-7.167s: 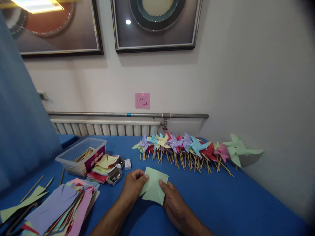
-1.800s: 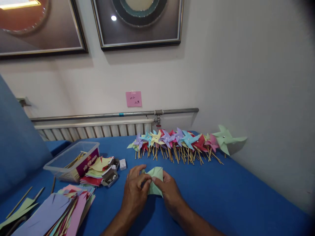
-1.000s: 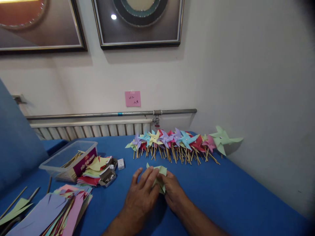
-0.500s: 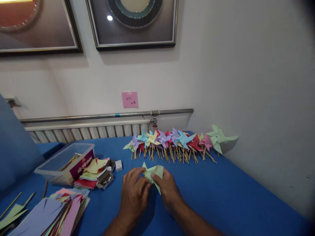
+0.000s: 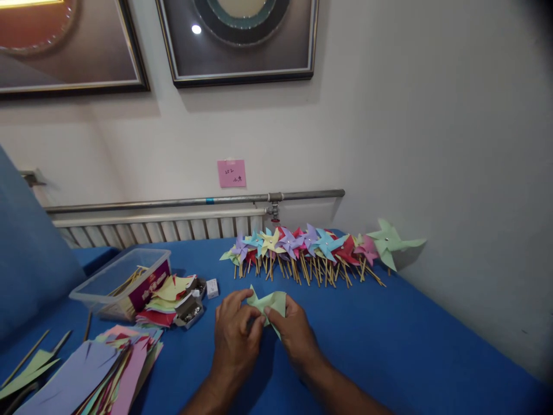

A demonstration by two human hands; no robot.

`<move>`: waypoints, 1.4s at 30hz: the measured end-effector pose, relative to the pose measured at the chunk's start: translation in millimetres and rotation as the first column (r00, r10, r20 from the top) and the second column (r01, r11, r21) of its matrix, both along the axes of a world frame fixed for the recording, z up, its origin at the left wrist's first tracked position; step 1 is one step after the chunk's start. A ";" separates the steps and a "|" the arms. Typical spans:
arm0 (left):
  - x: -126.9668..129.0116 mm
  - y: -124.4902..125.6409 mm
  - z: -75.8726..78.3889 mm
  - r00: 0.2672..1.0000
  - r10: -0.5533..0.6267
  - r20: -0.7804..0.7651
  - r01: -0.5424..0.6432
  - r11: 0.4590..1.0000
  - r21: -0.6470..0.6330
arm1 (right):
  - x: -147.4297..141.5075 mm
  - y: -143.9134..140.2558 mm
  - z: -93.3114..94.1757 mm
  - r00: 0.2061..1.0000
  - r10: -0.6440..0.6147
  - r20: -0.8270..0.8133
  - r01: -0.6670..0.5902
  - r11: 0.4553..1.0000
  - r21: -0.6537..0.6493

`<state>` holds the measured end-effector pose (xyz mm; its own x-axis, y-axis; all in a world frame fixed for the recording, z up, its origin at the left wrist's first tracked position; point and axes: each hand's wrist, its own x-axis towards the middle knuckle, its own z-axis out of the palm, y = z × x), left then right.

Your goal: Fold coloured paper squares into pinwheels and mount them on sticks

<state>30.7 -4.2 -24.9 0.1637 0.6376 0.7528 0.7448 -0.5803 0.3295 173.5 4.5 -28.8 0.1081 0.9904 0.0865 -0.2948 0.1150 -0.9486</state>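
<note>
At the far left, about eight o'clock from the hands, lies a fanned pile of cut paper sheets (image 5: 93,377), purple and pink on top, with thin wooden sticks (image 5: 30,357) beside it. Further back, at ten o'clock, stands a clear plastic tub (image 5: 123,276), and just right of it a smaller heap of yellow and red paper (image 5: 166,300), an open box of metal pins (image 5: 190,311) and a small white box (image 5: 212,287).

All this rests on a blue table (image 5: 410,346). Near its middle the left hand (image 5: 235,334) curls its fingers (image 5: 242,300) inward, fingertips pressed onto the left edge of a pale green paper (image 5: 272,302). The right hand (image 5: 296,331) pinches the paper's middle between thumb and forefinger. The paper sits at the fingertips of both hands, its free corners poking out toward twelve o'clock.

Beyond, from twelve to two o'clock, a row of finished pinwheels (image 5: 311,251) lies by the wall.
</note>
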 end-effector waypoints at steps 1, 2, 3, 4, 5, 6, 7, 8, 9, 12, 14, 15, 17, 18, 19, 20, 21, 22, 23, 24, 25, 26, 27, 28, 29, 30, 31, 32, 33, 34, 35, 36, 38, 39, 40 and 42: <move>0.1 -0.1 0.4 1.000 0.007 0.005 -0.007 1.000 -0.003 | -0.6 0.0 -0.7 1.000 0.003 -0.006 -0.003 1.000 -0.004; 0.6 -0.5 1.1 1.000 0.011 0.014 -0.011 1.000 -0.007 | -1.2 0.4 -1.8 1.000 0.002 -0.012 -0.002 1.000 -0.009; 1.4 -1.3 2.0 1.000 0.017 0.026 -0.016 1.000 -0.012 | -1.7 0.9 -3.1 1.000 -0.002 -0.014 0.002 1.000 -0.013; 2.5 -2.2 3.1 0.999 0.023 0.040 -0.022 1.000 -0.018 | -2.1 1.7 -4.7 1.000 -0.002 -0.011 0.002 1.000 -0.013; 3.7 -3.2 4.1 0.998 0.028 0.052 -0.027 0.999 -0.026 | -2.3 2.5 -6.3 1.000 -0.001 -0.006 0.001 1.000 -0.012; 4.7 -4.1 5.1 0.998 0.032 0.062 -0.030 0.999 -0.034 | -2.5 3.5 -7.9 1.000 0.001 -0.001 -0.001 1.000 -0.009; 5.5 -4.8 5.8 0.997 0.035 0.068 -0.032 0.999 -0.041 | -2.6 4.3 -9.4 1.000 0.006 0.003 -0.006 1.000 -0.006; 6.1 -5.4 6.3 0.997 0.036 0.071 -0.033 0.998 -0.050 | -2.6 4.9 -10.6 1.000 0.008 0.002 -0.008 1.000 -0.005; 6.4 -5.7 6.6 0.997 0.038 0.072 -0.034 0.998 -0.060 | -2.7 5.3 -11.4 1.000 0.010 -0.001 -0.010 1.000 -0.006; 6.1 -5.6 6.4 0.996 0.049 0.076 -0.042 0.995 -0.088 | -2.6 4.4 -11.2 1.000 0.014 -0.006 -0.014 1.000 -0.006; 5.6 -4.7 6.0 0.994 0.060 0.089 -0.051 0.994 -0.100 | -2.5 2.6 -9.0 1.000 0.022 -0.008 -0.022 1.000 0.000; 5.4 -4.2 5.7 0.992 0.067 0.102 -0.057 0.993 -0.105 | -2.6 1.6 -7.7 0.999 0.031 -0.012 -0.031 1.000 0.005; 5.4 -3.0 5.2 0.986 0.089 0.141 -0.072 0.991 -0.116 | -2.8 -0.1 -5.4 0.998 0.048 -0.032 -0.047 0.999 0.017; 5.5 -2.5 5.0 0.981 0.099 0.165 -0.079 0.989 -0.123 | -3.0 -0.5 -4.8 0.998 0.056 -0.041 -0.055 0.998 0.023; 5.6 -2.1 4.9 0.975 0.109 0.192 -0.085 0.988 -0.132 | -3.3 -0.6 -4.6 0.997 0.059 -0.047 -0.058 0.998 0.026; 5.8 -1.8 5.0 0.968 0.119 0.221 -0.089 0.986 -0.143 | -3.6 -0.4 -4.9 0.997 0.058 -0.052 -0.056 0.998 0.028; 6.1 -1.6 5.4 0.958 0.129 0.255 -0.089 0.983 -0.163 | -3.8 0.0 -5.6 0.997 0.055 -0.056 -0.053 0.998 0.028; 6.4 -1.6 6.0 0.946 0.139 0.293 -0.083 0.977 -0.196 | -4.1 0.6 -6.6 0.997 0.051 -0.060 -0.049 0.998 0.027; 6.6 -1.5 6.9 0.929 0.154 0.338 -0.071 0.967 -0.244 | -4.3 1.3 -7.8 0.996 0.048 -0.069 -0.047 0.999 0.023; 6.9 -1.3 7.9 0.906 0.171 0.386 -0.051 0.952 -0.301 | -4.4 2.0 -9.0 0.995 0.049 -0.083 -0.047 0.999 0.019; 7.0 -1.0 9.0 0.882 0.184 0.434 -0.016 0.932 -0.362 | -4.5 2.6 -10.1 0.994 0.052 -0.097 -0.051 0.999 0.013; 7.1 -0.3 9.8 0.858 0.184 0.479 0.041 0.907 -0.420 | -4.6 3.2 -11.1 0.992 0.061 -0.110 -0.061 0.998 0.006; 7.1 0.6 10.2 0.835 0.168 0.523 0.117 0.876 -0.469 | -4.6 3.6 -11.9 0.990 0.069 -0.122 -0.070 0.998 0.001; 7.1 1.7 10.1 0.811 0.144 0.567 0.203 0.840 -0.503 | -4.6 4.0 -12.5 0.988 0.079 -0.129 -0.080 0.997 -0.003; 7.1 3.2 9.4 0.783 0.117 0.611 0.290 0.801 -0.524 | -4.6 4.1 -12.7 0.987 0.087 -0.133 -0.089 0.996 -0.004; 7.2 4.7 8.2 0.749 0.096 0.655 0.369 0.762 -0.533 | -4.6 4.1 -12.6 0.987 0.090 -0.133 -0.092 0.996 -0.004; 7.3 6.3 6.5 0.713 0.086 0.696 0.433 0.727 -0.534 | -4.5 4.0 -12.2 0.987 0.089 -0.132 -0.090 0.996 -0.002; 7.5 7.7 4.7 0.678 0.090 0.730 0.478 0.700 -0.530 | -4.4 3.7 -11.4 0.988 0.085 -0.126 -0.086 0.996 0.000; 7.7 9.0 2.8 0.646 0.101 0.757 0.508 0.683 -0.524 | -4.3 3.2 -10.5 0.990 0.083 -0.114 -0.083 0.997 0.001; 8.0 10.1 1.2 0.619 0.112 0.777 0.529 0.672 -0.518 | -4.1 2.5 -9.4 0.992 0.081 -0.095 -0.082 0.997 0.000; 8.2 10.8 0.0 0.598 0.123 0.792 0.543 0.665 -0.514 | -3.7 1.9 -8.2 0.994 0.078 -0.074 -0.079 0.997 0.001; 8.4 11.3 -0.8 0.584 0.136 0.801 0.549 0.661 -0.512 | -3.3 1.3 -7.3 0.996 0.071 -0.052 -0.071 0.997 0.000; 8.6 11.5 -1.1 0.574 0.157 0.804 0.541 0.664 -0.516 | -2.5 0.6 -6.2 0.999 0.041 -0.009 -0.041 0.999 -0.003; 8.6 11.3 -0.8 0.579 0.161 0.799 0.532 0.669 -0.520 | -2.1 0.5 -6.2 1.000 0.024 0.009 -0.024 1.000 -0.002; 8.7 10.9 -0.2 0.589 0.162 0.792 0.520 0.674 -0.524 | -1.8 0.7 -6.5 1.000 0.011 0.026 -0.011 1.000 0.000; 8.8 10.1 1.5 0.608 0.154 0.779 0.501 0.687 -0.526 | -1.7 1.3 -7.5 0.998 -0.001 0.056 0.001 1.000 0.006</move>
